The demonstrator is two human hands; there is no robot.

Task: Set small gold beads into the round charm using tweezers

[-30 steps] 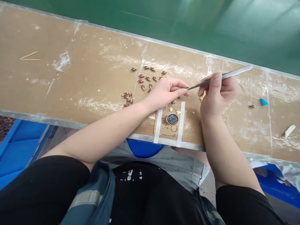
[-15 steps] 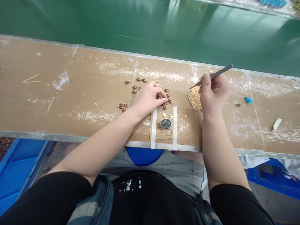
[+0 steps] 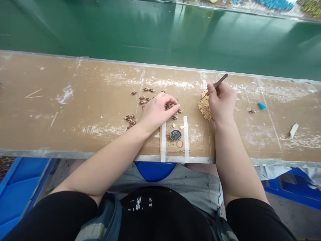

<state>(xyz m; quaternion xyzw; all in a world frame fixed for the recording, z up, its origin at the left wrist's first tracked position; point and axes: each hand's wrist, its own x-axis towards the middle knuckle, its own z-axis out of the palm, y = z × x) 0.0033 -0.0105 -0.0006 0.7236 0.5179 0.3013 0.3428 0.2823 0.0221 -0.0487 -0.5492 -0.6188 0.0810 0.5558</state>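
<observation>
My right hand [image 3: 223, 103] grips a pair of dark tweezers [image 3: 220, 80], their tip at the pile of small yellow beads [image 3: 204, 106]. My left hand [image 3: 160, 108] hovers low over a scatter of small dark brown and gold pieces [image 3: 174, 115], thumb and forefinger pinched. Whatever is between those fingertips is too small to make out. Close to the table edge, a small round dish with a dark filling [image 3: 176, 135] rests on a cardboard piece [image 3: 170, 147] between two white tape strips. Two small yellow bits [image 3: 182, 128] lie just behind the dish.
More brown pieces [image 3: 130, 119] lie left of my left hand. Thin sticks [image 3: 34, 96] are at the far left. A blue scrap [image 3: 262, 106] and a pale strip [image 3: 294, 130] lie to the right. Behind the brown table [image 3: 100, 100] runs a green surface [image 3: 105, 36].
My right hand has moved slightly left and the tweezers' tip has lowered to the yellow beads. My left hand stays pinched over the brown pieces. The view has shifted a little.
</observation>
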